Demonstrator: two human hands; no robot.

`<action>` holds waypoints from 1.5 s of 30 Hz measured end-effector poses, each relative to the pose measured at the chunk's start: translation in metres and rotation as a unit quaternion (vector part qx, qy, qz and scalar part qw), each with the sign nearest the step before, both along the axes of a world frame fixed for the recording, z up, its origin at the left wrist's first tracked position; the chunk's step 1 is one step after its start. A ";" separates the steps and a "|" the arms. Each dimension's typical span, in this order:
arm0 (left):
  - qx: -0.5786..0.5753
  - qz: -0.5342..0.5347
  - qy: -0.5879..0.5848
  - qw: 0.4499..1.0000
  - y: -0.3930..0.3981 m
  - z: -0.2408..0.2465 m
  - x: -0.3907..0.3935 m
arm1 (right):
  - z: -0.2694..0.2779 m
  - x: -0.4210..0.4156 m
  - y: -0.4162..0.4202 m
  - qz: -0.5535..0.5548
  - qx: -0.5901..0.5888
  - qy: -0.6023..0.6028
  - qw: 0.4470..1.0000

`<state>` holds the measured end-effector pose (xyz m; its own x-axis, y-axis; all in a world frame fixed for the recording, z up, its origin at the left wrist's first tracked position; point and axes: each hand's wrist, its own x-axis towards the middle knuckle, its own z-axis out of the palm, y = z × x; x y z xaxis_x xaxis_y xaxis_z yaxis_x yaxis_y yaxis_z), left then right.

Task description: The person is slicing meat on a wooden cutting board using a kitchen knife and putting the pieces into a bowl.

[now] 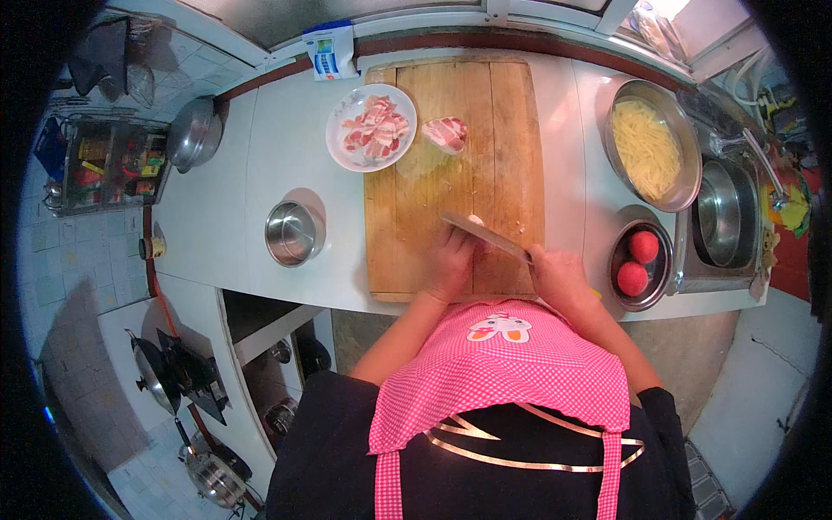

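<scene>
My right hand (560, 273) grips the handle of a kitchen knife (491, 238) at the front right of the wooden cutting board (513, 169). The blade slants up to the left, its upper edge seen nearly end-on. Close against the blade, my left hand (452, 260) rests low over the board with bent, blurred fingers; what they may hold is hidden. A small white food piece (476, 220) shows just beyond the blade. Farther back lies a chunk of raw, fatty meat (446, 134). Beside it a white plate (336, 144) overlaps the board's left edge, bearing sliced raw meat (377, 127).
A steel pot (294, 234) stands left of the board. At right are a steel basin (690, 166) of pale cut strips (643, 149) and a bowl (664, 286) with two red tomatoes (638, 263). Beyond them is a sink (747, 260). A printed bag (330, 52) leans at the back.
</scene>
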<state>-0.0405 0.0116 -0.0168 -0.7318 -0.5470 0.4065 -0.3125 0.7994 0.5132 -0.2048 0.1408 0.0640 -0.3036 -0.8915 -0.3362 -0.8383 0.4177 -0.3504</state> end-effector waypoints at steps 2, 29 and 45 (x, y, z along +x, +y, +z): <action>-0.008 -0.008 -0.006 1.000 -0.003 0.000 -0.001 | -0.001 0.000 0.003 0.014 0.034 0.019 0.999; -0.046 0.001 0.028 0.999 -0.001 -0.014 0.004 | -0.021 -0.013 -0.051 0.057 0.129 0.009 0.990; -0.004 -0.009 -0.014 1.000 0.003 -0.004 0.003 | 0.013 -0.015 -0.003 0.056 0.108 0.024 0.992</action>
<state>-0.0378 0.0146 -0.0205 -0.7530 -0.5307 0.3889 -0.3124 0.8086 0.4985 -0.2196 0.1381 0.0765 -0.2268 -0.8293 -0.5107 -0.8974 0.3817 -0.2214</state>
